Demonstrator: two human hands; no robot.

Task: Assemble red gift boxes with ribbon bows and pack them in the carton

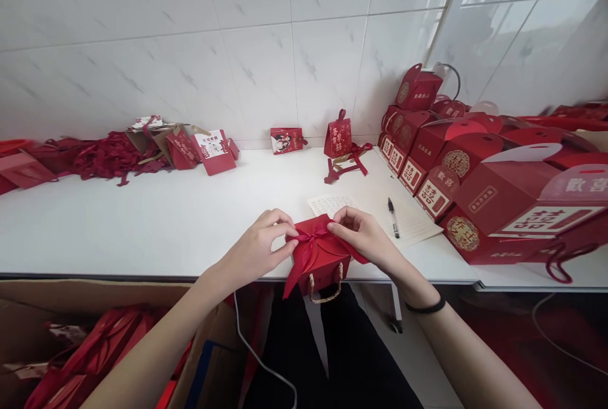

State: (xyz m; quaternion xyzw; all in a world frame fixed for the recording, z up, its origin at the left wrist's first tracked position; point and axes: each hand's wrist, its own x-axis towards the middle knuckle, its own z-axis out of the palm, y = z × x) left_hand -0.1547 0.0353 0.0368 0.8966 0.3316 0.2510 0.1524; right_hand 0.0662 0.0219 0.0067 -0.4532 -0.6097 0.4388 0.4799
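A red gift box (323, 279) with a twisted gold rope handle (327, 299) sits at the table's front edge, its handle hanging over toward me. Across its top a red ribbon (314, 237) is tied in a bow. My left hand (261, 243) pinches the bow's left loop between thumb and fingers. On the other side my right hand (358, 235) pinches the right loop near the box's back corner. The ribbon tails hang down the left and right sides of the box.
Stacked red boxes (475, 187) fill the table's right side. A pen (393, 218) lies on paper (418, 225). Small red boxes (338, 137) and a ribbon heap (107, 157) line the wall. Below left, a cardboard carton (209, 358) holds red boxes; a white cable (259, 364) hangs nearby.
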